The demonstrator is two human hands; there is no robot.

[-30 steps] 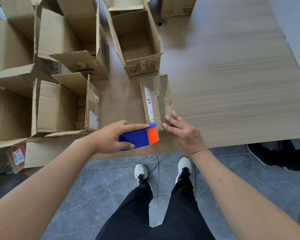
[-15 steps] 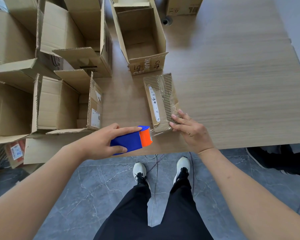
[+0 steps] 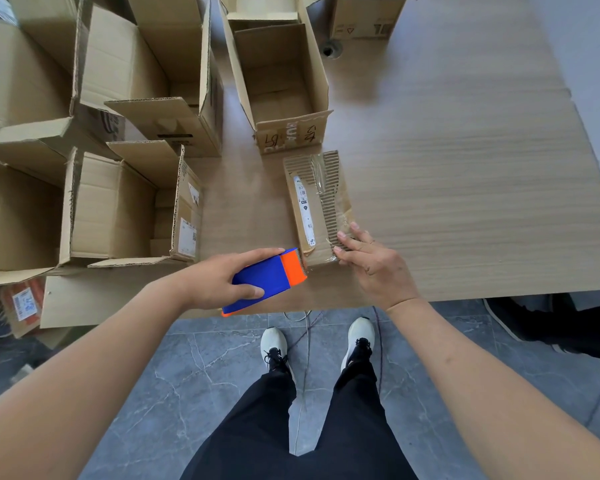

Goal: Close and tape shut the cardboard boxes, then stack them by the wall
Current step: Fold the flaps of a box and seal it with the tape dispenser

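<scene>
A small flat closed cardboard box [image 3: 317, 206] lies on the wooden table [image 3: 465, 174] near its front edge, with clear tape and a white label strip on top. My left hand [image 3: 219, 282] grips a blue and orange tape dispenser [image 3: 269, 278], whose orange end sits at the box's near left corner. My right hand [image 3: 371, 261] rests with straight fingers on the box's near right edge.
Several open cardboard boxes crowd the left side, the nearest one [image 3: 125, 206] beside my left hand. Another open box [image 3: 278, 81] stands just behind the small box. A closed box [image 3: 364, 15] sits at the back. Grey tile floor [image 3: 187, 375] and my white shoes are below.
The dispenser and my left hand drew back toward the table's front edge, off the box's near end. My right hand stayed on the box's near right edge.
</scene>
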